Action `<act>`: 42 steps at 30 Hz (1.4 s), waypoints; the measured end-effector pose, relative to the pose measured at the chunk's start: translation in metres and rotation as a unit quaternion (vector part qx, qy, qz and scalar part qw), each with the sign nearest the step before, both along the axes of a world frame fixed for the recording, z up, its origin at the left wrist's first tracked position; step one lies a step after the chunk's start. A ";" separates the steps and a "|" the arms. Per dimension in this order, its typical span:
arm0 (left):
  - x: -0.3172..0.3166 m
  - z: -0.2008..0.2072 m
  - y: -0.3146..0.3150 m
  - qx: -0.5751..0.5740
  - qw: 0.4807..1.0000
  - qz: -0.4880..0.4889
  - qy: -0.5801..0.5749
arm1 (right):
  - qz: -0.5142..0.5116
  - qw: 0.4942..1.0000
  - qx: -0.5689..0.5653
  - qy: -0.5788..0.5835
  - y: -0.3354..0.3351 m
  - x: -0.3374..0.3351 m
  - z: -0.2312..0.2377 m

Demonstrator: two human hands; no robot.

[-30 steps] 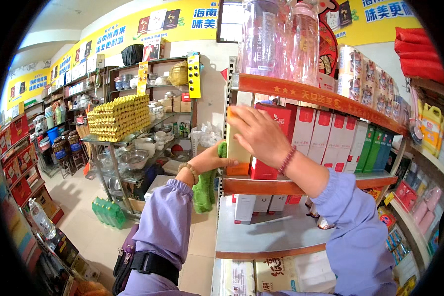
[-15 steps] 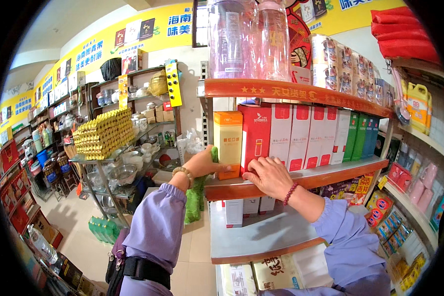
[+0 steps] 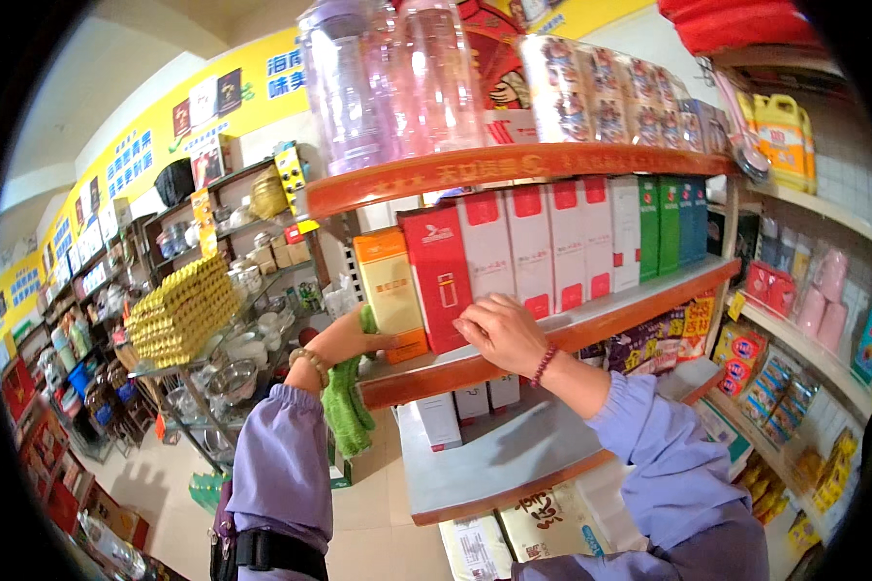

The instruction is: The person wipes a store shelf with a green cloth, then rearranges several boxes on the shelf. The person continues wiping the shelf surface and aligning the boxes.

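Note:
A fluffy green cloth (image 3: 347,402) hangs from my left hand (image 3: 344,341), whose fingers are closed on it. The left thumb reaches across the lower front of a yellow-and-orange carton (image 3: 389,295) at the left end of the middle shelf. Beside that carton stands a tall red carton (image 3: 438,281), leaning slightly in the picture. My right hand (image 3: 504,334) is at the shelf's front edge, before the red carton and the first white-and-red carton (image 3: 489,254). Its fingers are curled in, with nothing visible in them; whether they touch a carton, I cannot tell.
Green cartons (image 3: 669,228) continue the row rightward. Large clear bottles (image 3: 344,87) and wrapped paper rolls (image 3: 562,92) stand on the shelf above. Small white boxes (image 3: 436,421) sit below. Stacked yellow egg trays (image 3: 184,308) and bowls are at left; a yellow jug (image 3: 783,140) is at right.
The view has turned, so the shelf and its cartons now appear farther left and more slanted. Both hands stay by the same cartons, and the green cloth remains in my left hand.

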State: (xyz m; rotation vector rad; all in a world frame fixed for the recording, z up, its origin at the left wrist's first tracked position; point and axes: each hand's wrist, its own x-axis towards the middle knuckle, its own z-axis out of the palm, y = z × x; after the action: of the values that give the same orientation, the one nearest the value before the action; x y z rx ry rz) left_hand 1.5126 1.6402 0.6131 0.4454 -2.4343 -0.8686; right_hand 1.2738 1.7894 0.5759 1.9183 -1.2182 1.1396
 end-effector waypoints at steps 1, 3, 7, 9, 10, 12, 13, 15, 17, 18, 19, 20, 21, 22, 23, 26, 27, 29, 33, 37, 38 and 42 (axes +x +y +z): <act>-0.001 0.002 -0.001 0.025 0.999 0.026 -0.034 | 0.030 0.999 0.021 -0.032 -0.004 -0.003 -0.002; -0.007 0.008 0.008 0.023 1.000 -0.015 -0.013 | 0.046 0.997 0.044 -0.053 -0.011 -0.007 -0.010; 0.000 0.001 -0.002 0.049 0.998 0.026 -0.027 | 0.054 0.993 0.090 -0.061 -0.008 0.001 -0.011; -0.008 0.000 -0.006 0.030 0.999 0.008 -0.011 | 0.049 0.994 0.082 -0.060 -0.010 -0.005 -0.014; -0.005 -0.004 -0.012 0.029 1.000 -0.001 -0.001 | 0.052 0.992 0.092 -0.062 -0.013 -0.002 -0.015; -0.007 -0.006 -0.017 0.046 0.999 -0.002 -0.001 | 0.038 0.988 0.131 -0.067 -0.014 0.000 -0.015; -0.008 -0.005 -0.017 0.053 0.999 -0.002 0.001 | 0.040 0.988 0.136 -0.069 -0.014 -0.001 -0.014; -0.009 -0.003 -0.018 0.071 0.997 0.004 -0.004 | 0.039 0.987 0.136 -0.069 -0.015 -0.002 -0.012; -0.007 -0.005 -0.019 0.081 0.996 0.016 -0.012 | 0.029 0.985 0.153 -0.070 -0.012 0.000 -0.010; -0.006 -0.005 -0.020 0.079 0.996 0.023 -0.020 | 0.025 0.984 0.160 -0.071 -0.012 0.001 -0.010; -0.007 -0.004 -0.017 0.081 0.996 0.028 -0.023 | 0.056 0.989 0.110 -0.080 -0.012 -0.001 -0.011; -0.008 -0.003 -0.013 0.076 0.996 0.036 -0.019 | 0.092 0.986 0.108 -0.088 -0.012 -0.007 -0.010; -0.008 -0.003 -0.009 0.071 0.996 0.045 -0.015 | 0.128 0.981 0.105 -0.097 -0.011 -0.016 -0.009; -0.004 -0.007 -0.004 0.061 0.996 0.058 -0.004 | 0.168 0.975 0.105 -0.104 -0.012 -0.023 -0.008; 0.000 -0.008 0.000 0.043 0.995 0.085 0.004 | 0.152 0.979 0.030 -0.134 -0.006 -0.032 -0.007; 0.016 -0.008 0.009 -0.026 0.981 0.192 0.010 | -0.005 0.978 -0.020 -0.206 0.024 -0.092 -0.001; 0.023 -0.017 0.006 -0.003 0.976 0.193 0.100 | -0.074 0.971 -0.049 -0.224 0.030 -0.116 0.000; 0.025 -0.015 0.018 -0.085 0.964 0.239 0.085 | -0.217 0.940 -0.086 -0.248 0.045 -0.172 -0.005; 0.014 -0.035 0.032 -0.188 0.936 0.288 0.080 | -0.399 0.880 -0.006 -0.257 0.050 -0.229 -0.015; 0.010 -0.043 0.039 -0.248 0.913 0.322 0.027 | -0.415 0.861 0.098 -0.278 0.048 -0.231 -0.012; 0.010 -0.045 0.040 -0.245 0.914 0.325 0.013 | -0.415 0.857 0.105 -0.288 0.048 -0.227 -0.009; 0.004 -0.044 0.040 -0.244 0.910 0.336 -0.010 | -0.417 0.849 0.101 -0.309 0.045 -0.231 -0.004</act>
State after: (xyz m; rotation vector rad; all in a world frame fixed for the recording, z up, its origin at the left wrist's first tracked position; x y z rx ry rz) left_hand 1.5165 1.6804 0.5694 1.0032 -2.1575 0.0402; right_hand 1.0427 1.8343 0.5718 0.8835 -2.2852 1.1546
